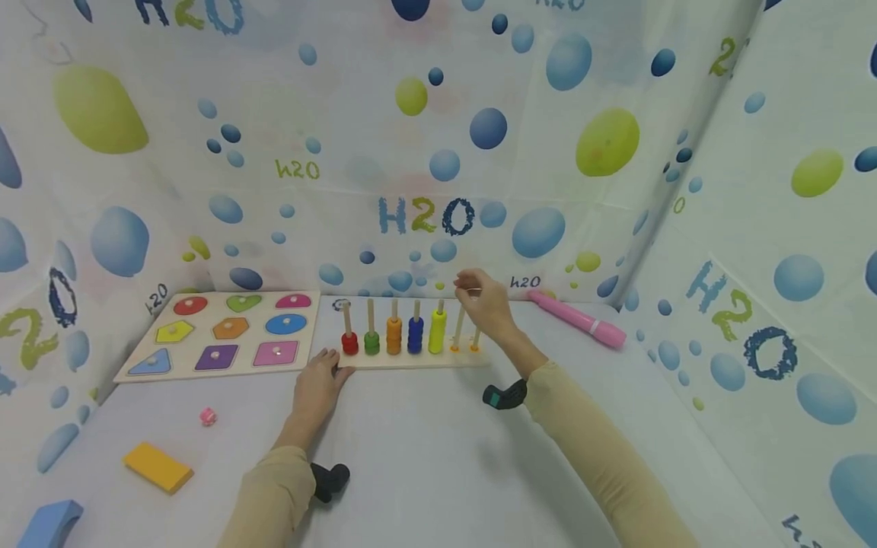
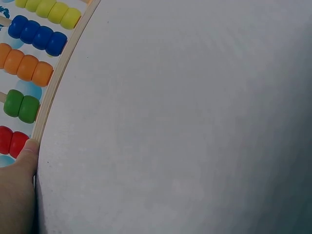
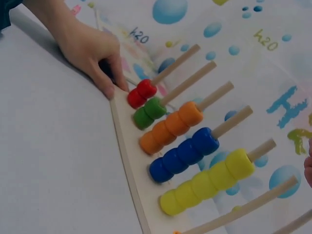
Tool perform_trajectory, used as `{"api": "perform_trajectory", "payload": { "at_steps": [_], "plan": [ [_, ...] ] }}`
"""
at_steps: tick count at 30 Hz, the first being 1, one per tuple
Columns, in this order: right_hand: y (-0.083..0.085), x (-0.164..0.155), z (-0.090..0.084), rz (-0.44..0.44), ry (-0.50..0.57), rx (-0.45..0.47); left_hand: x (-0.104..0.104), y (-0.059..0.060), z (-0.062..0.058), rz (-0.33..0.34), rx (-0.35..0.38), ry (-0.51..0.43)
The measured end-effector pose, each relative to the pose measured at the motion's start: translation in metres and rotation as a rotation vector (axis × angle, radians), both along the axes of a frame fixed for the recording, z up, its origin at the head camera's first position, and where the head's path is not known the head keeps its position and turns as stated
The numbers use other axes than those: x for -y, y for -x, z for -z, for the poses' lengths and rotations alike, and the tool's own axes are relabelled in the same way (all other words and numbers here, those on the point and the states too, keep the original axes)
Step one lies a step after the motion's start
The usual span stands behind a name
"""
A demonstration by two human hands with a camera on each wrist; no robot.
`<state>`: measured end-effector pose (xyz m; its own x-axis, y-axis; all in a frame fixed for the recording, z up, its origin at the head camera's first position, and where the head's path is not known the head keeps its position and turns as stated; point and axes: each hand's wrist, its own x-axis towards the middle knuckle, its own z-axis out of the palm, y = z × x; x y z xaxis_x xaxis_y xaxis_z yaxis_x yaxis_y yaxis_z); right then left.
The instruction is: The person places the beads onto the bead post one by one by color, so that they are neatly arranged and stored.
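A wooden bead stacker [image 1: 411, 364] with a row of upright pegs stands at the back of the table. Red beads [image 3: 142, 94], green beads [image 3: 150, 113], orange beads [image 3: 171, 127], blue beads [image 3: 184, 155] and yellow beads [image 3: 207, 182] fill the first pegs from the left; the two pegs at the right end are bare. My left hand [image 1: 318, 388] grips the base's left end, its thumb [image 2: 30, 151] against the front edge beside the red beads. Over the bare pegs is my right hand [image 1: 485, 304], fingers bent near a peg's top; whatever lies between its fingertips is hidden.
Left of the stacker lies a shape puzzle board [image 1: 233, 373]. Nearer are a small pink piece [image 1: 208, 416], a yellow block [image 1: 157, 467] and a blue curved block [image 1: 51, 524]. A pink marker-like stick [image 1: 578, 318] lies at back right. Patterned sheets wall the table's back and sides.
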<state>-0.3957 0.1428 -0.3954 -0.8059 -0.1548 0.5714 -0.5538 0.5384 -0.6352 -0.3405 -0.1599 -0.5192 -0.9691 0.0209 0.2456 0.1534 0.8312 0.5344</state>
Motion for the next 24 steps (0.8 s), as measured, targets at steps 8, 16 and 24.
{"api": "perform_trajectory", "payload": {
  "at_steps": [8, 16, 24],
  "plan": [
    [-0.005, -0.043, 0.014, 0.108, 0.090, 0.044, -0.001, 0.001, 0.001, -0.011, -0.013, 0.011],
    [-0.022, -0.092, 0.053, 0.250, 0.117, 0.077, -0.002, 0.000, -0.002, 0.005, 0.012, 0.015],
    [-0.044, -0.129, 0.094, 0.291, 0.112, 0.148, -0.004, -0.001, -0.004, 0.012, 0.010, 0.016]
  ]
}}
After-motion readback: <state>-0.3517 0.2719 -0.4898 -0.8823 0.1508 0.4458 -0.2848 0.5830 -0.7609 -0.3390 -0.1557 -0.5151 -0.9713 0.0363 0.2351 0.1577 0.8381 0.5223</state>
